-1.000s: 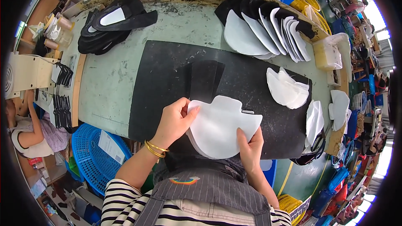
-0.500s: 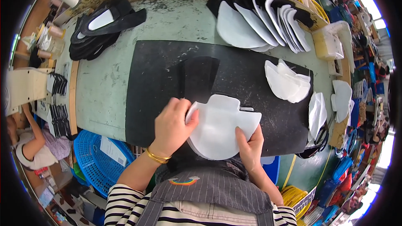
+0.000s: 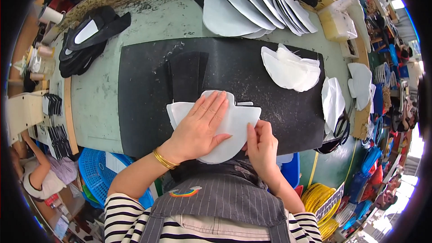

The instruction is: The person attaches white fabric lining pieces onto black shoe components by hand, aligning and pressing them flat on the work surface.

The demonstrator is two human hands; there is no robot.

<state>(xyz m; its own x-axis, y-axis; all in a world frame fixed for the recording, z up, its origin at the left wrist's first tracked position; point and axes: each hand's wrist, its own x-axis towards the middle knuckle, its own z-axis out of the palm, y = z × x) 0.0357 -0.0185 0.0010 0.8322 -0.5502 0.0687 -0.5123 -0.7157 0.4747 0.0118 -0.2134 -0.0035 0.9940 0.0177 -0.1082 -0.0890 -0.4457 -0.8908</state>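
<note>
A white, rounded foam-like piece with a tab at its top (image 3: 234, 141) lies at the near edge of the black mat (image 3: 144, 76). My left hand (image 3: 198, 128) rests flat across it, fingers stretched toward the tab. At its right corner my right hand (image 3: 262, 146) grips the edge, thumb on top and the other fingers partly hidden beneath. Another white layer peeks out under the piece at the left and right. Just beyond the tab, flat black fabric-like pieces (image 3: 186, 74) overlap on the mat.
A fanned stack of white-and-black pieces (image 3: 229, 15) lies at the back. Small white pieces (image 3: 290, 69) sit at the mat's right, dark pieces (image 3: 85, 40) at the far left. A cream container (image 3: 337, 24) stands back right. A blue basket (image 3: 96, 171) is below the table's left.
My left hand has let go of the white piece's left edge and now lies flat on top of it. The right hand still holds the right edge. The whole view has shifted somewhat.
</note>
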